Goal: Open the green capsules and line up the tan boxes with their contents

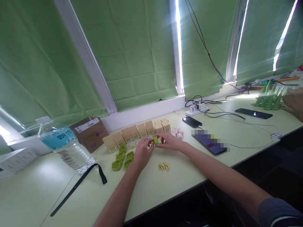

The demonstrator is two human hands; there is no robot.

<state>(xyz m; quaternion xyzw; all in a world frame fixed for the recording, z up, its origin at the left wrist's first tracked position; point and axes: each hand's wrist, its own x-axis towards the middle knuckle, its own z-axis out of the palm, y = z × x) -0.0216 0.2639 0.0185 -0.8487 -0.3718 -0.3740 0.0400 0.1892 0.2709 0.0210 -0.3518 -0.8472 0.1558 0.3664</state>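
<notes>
A small green piece [155,140] is held up between my two hands, above the middle of the table. My left hand [143,150] pinches it from the left, and my right hand [169,141] grips its right side with thumb and fingers. Left of my left hand lie several green cup-shaped pieces [117,165]. Behind both hands stands a row of beige boxes with small windows [127,135]. Several pale pink round pieces [179,133] sit just beyond my right hand. Nearer me lie a few cream-coloured rings [164,166].
On the left are a large water bottle [68,145], a cardboard box [91,134] and a black strap [78,186]. To the right lie phones [209,142], cables and a power strip [197,111]. Another person's hand [294,101] is by green pointed pieces [270,97] at far right.
</notes>
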